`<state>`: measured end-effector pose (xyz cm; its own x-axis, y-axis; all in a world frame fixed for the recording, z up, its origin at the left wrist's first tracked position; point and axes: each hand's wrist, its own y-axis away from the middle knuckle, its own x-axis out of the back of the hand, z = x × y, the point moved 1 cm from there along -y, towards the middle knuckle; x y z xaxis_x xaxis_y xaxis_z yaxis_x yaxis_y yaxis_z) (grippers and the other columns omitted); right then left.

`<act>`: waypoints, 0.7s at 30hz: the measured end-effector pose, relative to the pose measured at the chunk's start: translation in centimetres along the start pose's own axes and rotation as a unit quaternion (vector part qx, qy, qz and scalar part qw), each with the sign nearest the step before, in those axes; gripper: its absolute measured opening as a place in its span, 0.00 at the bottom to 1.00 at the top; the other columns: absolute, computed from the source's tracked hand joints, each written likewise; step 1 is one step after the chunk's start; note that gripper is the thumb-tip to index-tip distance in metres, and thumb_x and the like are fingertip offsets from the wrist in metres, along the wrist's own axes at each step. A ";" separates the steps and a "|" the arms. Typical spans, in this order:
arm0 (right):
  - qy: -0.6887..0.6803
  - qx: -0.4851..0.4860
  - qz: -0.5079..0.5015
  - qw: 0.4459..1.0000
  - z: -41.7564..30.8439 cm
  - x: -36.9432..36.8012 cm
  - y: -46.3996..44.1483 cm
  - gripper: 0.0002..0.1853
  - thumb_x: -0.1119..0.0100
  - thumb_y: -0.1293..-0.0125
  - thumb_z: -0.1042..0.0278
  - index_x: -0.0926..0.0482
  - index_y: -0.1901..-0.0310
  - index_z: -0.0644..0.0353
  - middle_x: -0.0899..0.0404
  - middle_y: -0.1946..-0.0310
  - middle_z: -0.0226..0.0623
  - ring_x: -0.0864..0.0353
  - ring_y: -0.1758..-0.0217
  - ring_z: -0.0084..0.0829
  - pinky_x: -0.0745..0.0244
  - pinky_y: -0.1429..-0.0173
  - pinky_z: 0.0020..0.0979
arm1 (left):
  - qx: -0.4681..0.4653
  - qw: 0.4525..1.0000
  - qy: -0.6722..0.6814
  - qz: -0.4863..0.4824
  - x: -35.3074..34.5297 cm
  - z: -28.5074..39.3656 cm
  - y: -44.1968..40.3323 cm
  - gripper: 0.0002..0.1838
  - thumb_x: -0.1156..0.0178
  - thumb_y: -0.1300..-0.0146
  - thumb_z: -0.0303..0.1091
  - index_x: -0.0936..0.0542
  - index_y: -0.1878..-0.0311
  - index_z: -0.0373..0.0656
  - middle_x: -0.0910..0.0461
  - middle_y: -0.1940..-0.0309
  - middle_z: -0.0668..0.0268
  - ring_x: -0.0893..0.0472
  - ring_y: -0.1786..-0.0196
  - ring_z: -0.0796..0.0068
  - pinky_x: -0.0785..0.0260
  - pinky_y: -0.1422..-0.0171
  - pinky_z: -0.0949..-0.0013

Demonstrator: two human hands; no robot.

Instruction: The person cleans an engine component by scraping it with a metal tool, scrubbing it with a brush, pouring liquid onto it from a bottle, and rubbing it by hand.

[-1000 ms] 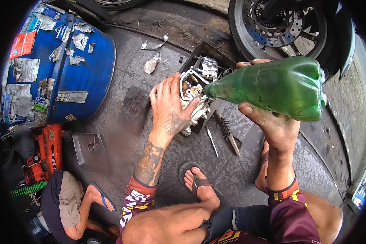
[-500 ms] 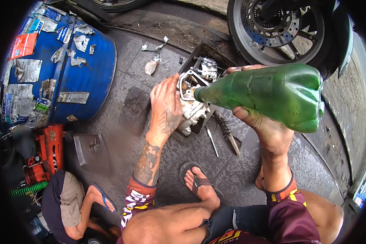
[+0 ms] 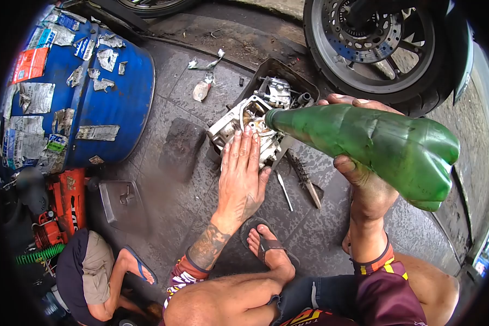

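My right hand (image 3: 370, 187) is wrapped round a green plastic bottle (image 3: 375, 142), held tilted with its neck pointing left. The bottle's mouth is at the opening of a light metal engine part, which looks like a cylinder head (image 3: 228, 126). My left hand (image 3: 238, 182) lies flat on the near side of this part, fingers stretched out and holding nothing. The part sits in a dark tray (image 3: 304, 86) along with other metal parts (image 3: 279, 91). Whether liquid leaves the bottle I cannot make out.
A blue drum (image 3: 114, 98) stands at the left, and a motorcycle wheel (image 3: 372, 51) is at the back right. A thin light rod (image 3: 284, 192) and a brush (image 3: 308, 185) lie near the tray. Another person (image 3: 95, 266) crouches at the lower left by red equipment (image 3: 68, 201).
My left hand has slid from the left side of the engine part to its near side, fingers now flat. The bottle has moved slightly right and down, its base lower.
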<state>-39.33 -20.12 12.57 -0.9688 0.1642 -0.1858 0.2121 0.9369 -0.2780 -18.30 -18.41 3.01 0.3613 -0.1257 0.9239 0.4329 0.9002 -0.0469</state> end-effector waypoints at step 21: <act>-0.018 0.062 -0.103 0.993 0.6 0.2 0.4 0.42 0.19 0.52 0.78 0.33 0.34 0.61 0.25 0.39 0.41 0.25 0.34 0.33 0.25 0.31 0.36 | -0.009 0.999 0.033 -0.027 0.3 0.7 1.1 0.37 0.45 0.28 0.42 0.43 0.23 0.32 0.46 0.21 0.45 0.48 0.19 0.45 0.56 0.17 0.45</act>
<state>-39.40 -19.91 11.90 -0.9885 -0.0409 -0.1457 0.0254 0.9042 -0.4264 -18.30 -17.14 3.52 0.3910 -0.2023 0.8979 0.4685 0.8834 -0.0050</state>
